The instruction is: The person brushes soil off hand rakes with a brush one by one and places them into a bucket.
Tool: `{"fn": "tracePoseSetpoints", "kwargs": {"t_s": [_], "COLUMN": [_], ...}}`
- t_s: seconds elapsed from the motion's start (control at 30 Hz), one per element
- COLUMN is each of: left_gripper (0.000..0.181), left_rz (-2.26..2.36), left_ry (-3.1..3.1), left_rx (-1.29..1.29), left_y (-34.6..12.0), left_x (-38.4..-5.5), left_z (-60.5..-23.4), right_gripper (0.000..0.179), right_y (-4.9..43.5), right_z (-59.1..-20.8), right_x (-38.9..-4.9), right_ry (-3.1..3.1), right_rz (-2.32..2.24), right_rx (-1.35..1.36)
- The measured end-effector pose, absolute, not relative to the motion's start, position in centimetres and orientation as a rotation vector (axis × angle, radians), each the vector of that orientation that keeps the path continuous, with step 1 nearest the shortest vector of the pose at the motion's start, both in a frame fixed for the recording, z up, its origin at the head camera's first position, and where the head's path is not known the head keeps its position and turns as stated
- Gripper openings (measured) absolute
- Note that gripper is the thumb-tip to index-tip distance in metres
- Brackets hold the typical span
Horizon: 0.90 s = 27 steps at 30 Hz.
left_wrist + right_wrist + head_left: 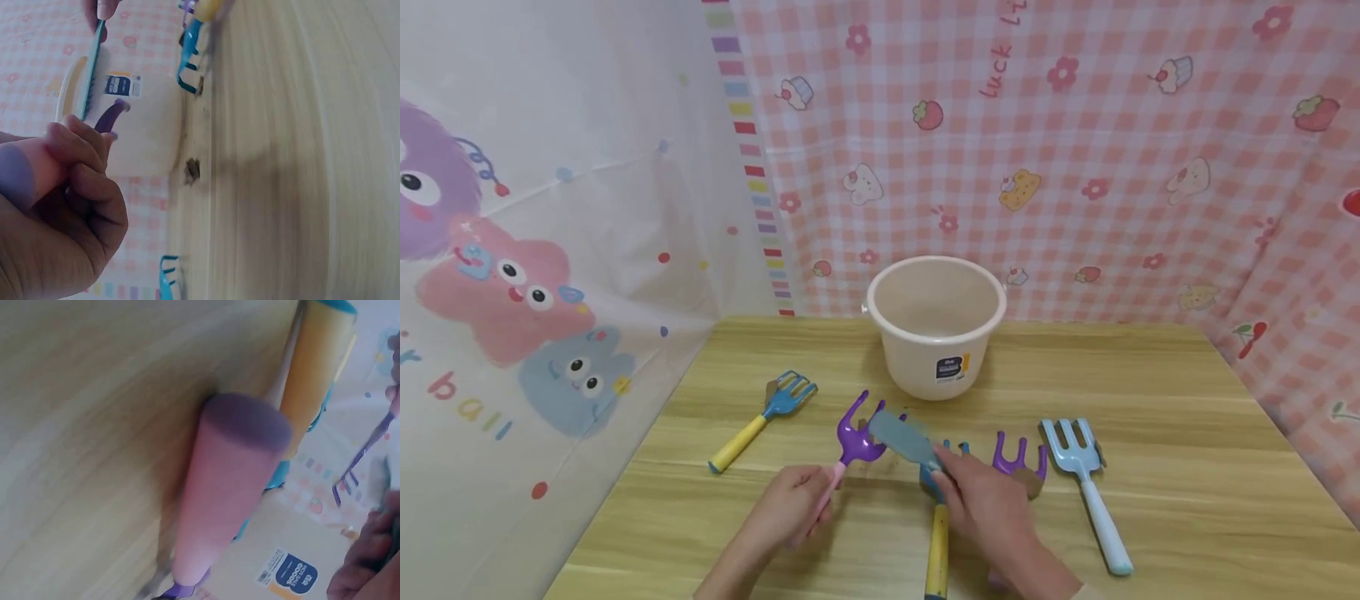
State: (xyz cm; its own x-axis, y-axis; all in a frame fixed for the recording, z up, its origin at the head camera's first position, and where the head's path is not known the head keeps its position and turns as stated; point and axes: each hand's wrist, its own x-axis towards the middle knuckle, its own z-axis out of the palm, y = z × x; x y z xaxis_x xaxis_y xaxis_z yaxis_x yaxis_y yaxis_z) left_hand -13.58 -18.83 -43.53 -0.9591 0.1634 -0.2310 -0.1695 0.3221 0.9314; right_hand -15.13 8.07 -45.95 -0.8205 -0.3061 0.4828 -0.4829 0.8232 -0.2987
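Observation:
My left hand [797, 504] grips the pink handle of a purple hand fork [859, 442], its tines raised toward the bucket. In the left wrist view, the fingers curl round that handle [37, 165]. My right hand [988, 500] holds a grey-green brush [904, 437]; short bristles show along its edge in the left wrist view. The brush head overlaps the purple fork's tines in the head view. Beneath the right hand lie a blue fork with a yellow handle [937, 546] and a second purple fork [1021, 462], whose pink handle [225, 487] fills the right wrist view.
A cream bucket [936, 367] with a label stands at the back of the wooden table [1187, 400]. Another blue fork with a yellow handle [752, 425] lies at left, a light blue fork [1093, 500] at right. Brown bits [192, 170] lie near the bucket.

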Motion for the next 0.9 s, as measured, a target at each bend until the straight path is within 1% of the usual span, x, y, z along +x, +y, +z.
{"fn": "tracePoseSetpoints", "kwargs": {"t_s": [0.07, 0.13, 0.33, 0.53, 0.63, 0.77, 0.83, 0.9], "left_gripper": [0.039, 0.038, 0.038, 0.036, 0.035, 0.035, 0.034, 0.033], "left_rz": [1.752, 1.806, 1.866, 1.809, 1.774, 1.757, 1.748, 1.73], "left_ry": [2.236, 2.174, 2.076, 2.116, 2.156, 2.163, 2.145, 2.145], "left_rx": [-0.004, -0.001, 0.0, 0.035, 0.056, 0.1, 0.125, 0.147], "left_y": [-18.8, -18.8, -19.2, -19.3, -19.0, -18.3, -18.1, -18.0], "left_x": [-13.8, -13.9, -13.6, -13.5, -13.5, -13.5, -13.5, -13.4], "left_z": [-43.5, -43.4, -43.4, -43.5, -43.4, -43.0, -42.9, -42.9], "right_gripper": [0.033, 0.033, 0.034, 0.032, 0.033, 0.033, 0.034, 0.034], "right_y": [8.0, 8.0, 8.8, 9.3, 8.8, 7.5, 7.0, 6.9], "right_z": [-45.9, -46.0, -46.5, -45.9, -45.5, -45.4, -45.5, -45.7], "right_x": [-15.0, -14.9, -15.4, -15.9, -15.8, -15.2, -15.1, -15.1], "right_ry": [-2.585, -2.597, -2.562, -2.548, -2.531, -2.555, -2.596, -2.641], "right_rz": [0.635, 0.658, 0.524, 0.395, 0.498, 0.728, 0.781, 0.765], "right_rx": [0.665, 0.683, 0.576, 0.461, 0.503, 0.658, 0.654, 0.593]}}
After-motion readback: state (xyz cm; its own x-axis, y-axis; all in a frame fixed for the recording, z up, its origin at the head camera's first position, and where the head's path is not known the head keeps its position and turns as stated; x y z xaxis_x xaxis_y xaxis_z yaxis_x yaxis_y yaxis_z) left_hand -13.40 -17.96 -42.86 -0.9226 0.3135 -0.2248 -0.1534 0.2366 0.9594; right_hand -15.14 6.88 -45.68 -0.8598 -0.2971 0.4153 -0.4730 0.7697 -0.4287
